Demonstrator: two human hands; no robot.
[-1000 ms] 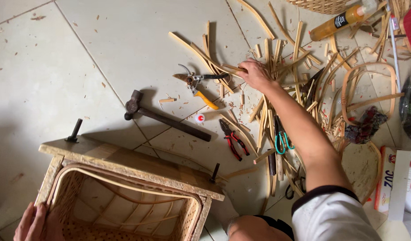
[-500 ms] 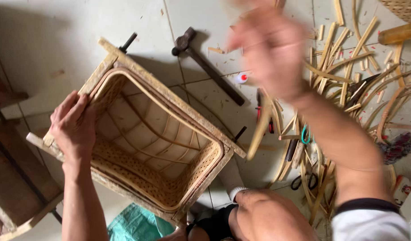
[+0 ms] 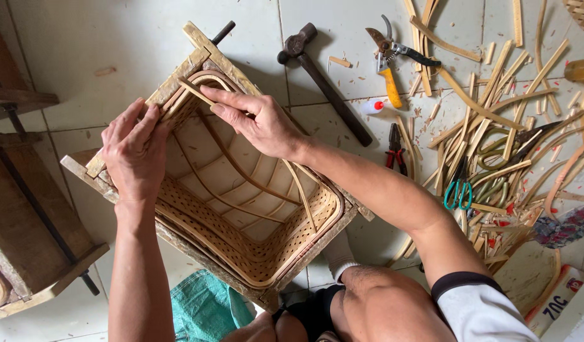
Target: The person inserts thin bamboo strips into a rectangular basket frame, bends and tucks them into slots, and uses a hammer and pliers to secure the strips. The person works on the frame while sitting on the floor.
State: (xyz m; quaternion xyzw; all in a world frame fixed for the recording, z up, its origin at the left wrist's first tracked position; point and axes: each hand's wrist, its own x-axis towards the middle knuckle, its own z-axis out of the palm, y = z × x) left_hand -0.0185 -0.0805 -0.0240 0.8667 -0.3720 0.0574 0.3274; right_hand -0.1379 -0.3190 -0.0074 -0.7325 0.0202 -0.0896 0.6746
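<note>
Two hands on basket (image 3: pixel 241 209) rim: left hand (image 3: pixel 136 152) grips the edge, right hand (image 3: pixel 257 120) pinches a strip (image 3: pixel 195 92); hammer (image 3: pixel 323 82) beyond right hand.

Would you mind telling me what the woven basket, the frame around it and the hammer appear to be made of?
The pale woven basket looks like unvarnished rattan or cane: open lattice weave, bent ribs. The rough rectangular frame around it looks like raw, worn wood. The dark hammer has a dull metal head; its handle could be wood or metal.

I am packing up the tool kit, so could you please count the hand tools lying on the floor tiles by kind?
Hammer: 1
Pruning shears: 1
Red-handled pliers: 1
Green-handled scissors: 1
Total: 4
</note>
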